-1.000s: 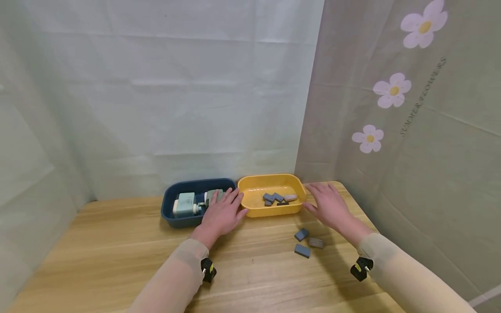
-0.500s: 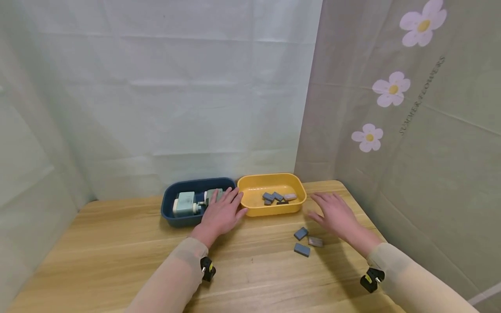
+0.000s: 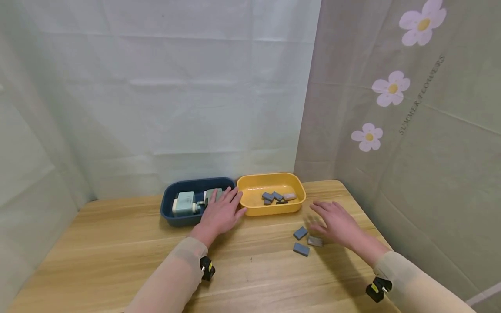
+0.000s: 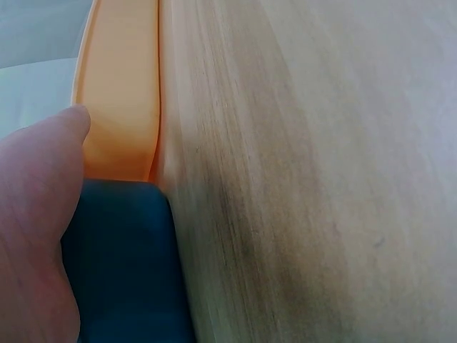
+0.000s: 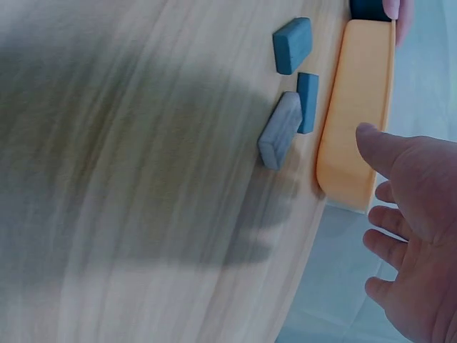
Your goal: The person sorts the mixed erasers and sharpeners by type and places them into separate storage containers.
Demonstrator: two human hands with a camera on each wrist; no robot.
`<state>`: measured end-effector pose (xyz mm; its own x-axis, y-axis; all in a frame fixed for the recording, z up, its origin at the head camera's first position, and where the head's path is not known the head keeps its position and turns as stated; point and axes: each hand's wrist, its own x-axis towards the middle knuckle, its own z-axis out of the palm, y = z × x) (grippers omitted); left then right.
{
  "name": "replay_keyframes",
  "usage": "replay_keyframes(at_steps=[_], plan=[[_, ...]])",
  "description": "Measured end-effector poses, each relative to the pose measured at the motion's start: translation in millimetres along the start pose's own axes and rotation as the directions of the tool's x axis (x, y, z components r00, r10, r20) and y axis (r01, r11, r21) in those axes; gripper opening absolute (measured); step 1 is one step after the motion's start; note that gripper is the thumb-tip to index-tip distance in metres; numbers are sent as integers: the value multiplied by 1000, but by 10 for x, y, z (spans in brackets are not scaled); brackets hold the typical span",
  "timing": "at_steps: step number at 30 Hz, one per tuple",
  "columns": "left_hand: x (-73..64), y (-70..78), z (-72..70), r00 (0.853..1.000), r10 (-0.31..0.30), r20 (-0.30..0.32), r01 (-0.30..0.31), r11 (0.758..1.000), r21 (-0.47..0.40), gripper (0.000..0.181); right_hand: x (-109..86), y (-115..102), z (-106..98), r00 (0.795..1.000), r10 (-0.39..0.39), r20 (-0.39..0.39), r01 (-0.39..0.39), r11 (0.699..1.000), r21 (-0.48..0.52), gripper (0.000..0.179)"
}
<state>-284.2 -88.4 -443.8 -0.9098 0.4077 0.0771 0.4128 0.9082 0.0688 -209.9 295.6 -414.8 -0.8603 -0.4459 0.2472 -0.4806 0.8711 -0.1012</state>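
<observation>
My left hand (image 3: 220, 214) lies with spread, straight fingers over the right end of the navy bin (image 3: 169, 214), its fingertips near the left rim of the yellow bin (image 3: 270, 210). Three small blocks are on the table right of centre: two blue-grey blocks (image 3: 300, 233) and a brownish-grey block (image 3: 315, 241). Above and just right of them hovers my right hand (image 3: 339, 224), fingers relaxed and thumb apart, holding nothing. In the right wrist view the same brownish-grey block (image 5: 280, 130) leans close against a blue-grey block (image 5: 308, 102).
Inside the yellow bin are several small blue-grey blocks (image 3: 268, 196), a pinkish block (image 3: 289, 196) and a dark piece (image 3: 282, 202). The navy bin holds pale blue-green pump bottles (image 3: 185, 203), partly covered by my left hand. A pale cloth backdrop (image 3: 195, 108) rises behind the wooden table (image 3: 117, 252).
My right hand has moved from the yellow bin's right rim back toward me and rightward, closer to the loose blocks. The left hand has stayed in place.
</observation>
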Motion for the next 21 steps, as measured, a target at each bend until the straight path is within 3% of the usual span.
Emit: replay_keyframes(at_steps=[11, 21], plan=[[-19, -5, -2, 1000, -1, -3, 1, 1000, -5, 74, -173, 13, 63, 999, -48, 23, 48, 999, -20, 62], [-29, 16, -20, 1000, 4, -14, -4, 1000, 5, 73, -255, -34, 89, 997, -26, 78, 23, 999, 38, 61]])
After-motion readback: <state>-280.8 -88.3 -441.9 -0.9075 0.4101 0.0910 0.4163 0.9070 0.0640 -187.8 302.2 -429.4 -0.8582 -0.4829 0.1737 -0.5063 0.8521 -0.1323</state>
